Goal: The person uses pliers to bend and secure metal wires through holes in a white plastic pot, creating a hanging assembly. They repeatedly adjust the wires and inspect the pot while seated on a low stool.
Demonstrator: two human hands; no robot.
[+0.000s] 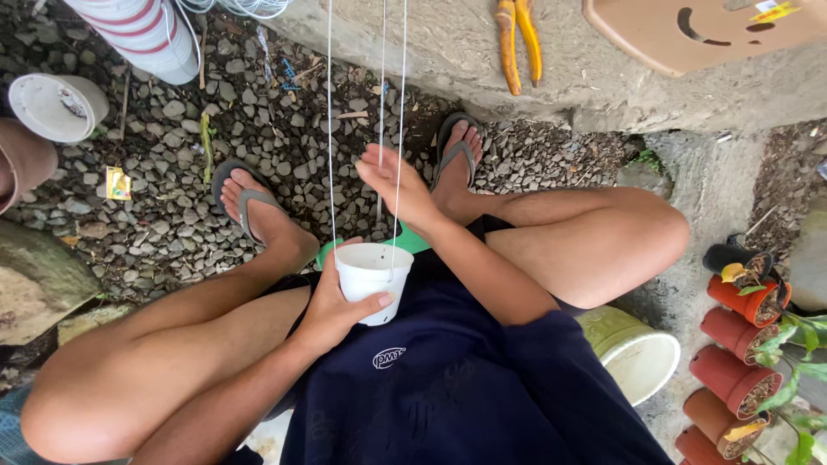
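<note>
My left hand (332, 310) grips a small white plastic pot (372, 277) from its left side, held over my lap. Thin white hanging strings (330, 129) rise from the pot's rim straight up out of view. My right hand (398, 185) is above and beyond the pot, fingers stretched, touching the strings near their middle. I sit with knees apart, feet in grey sandals on gravel.
Gravel (172, 207) covers the ground ahead. A concrete ledge (560, 77) carries yellow-handled pliers (517, 39) and a tan plastic seat (689, 30). White pot (56, 105) at left. Green-white bucket (633, 349) and several terracotta-coloured pots with plants (741, 344) at right.
</note>
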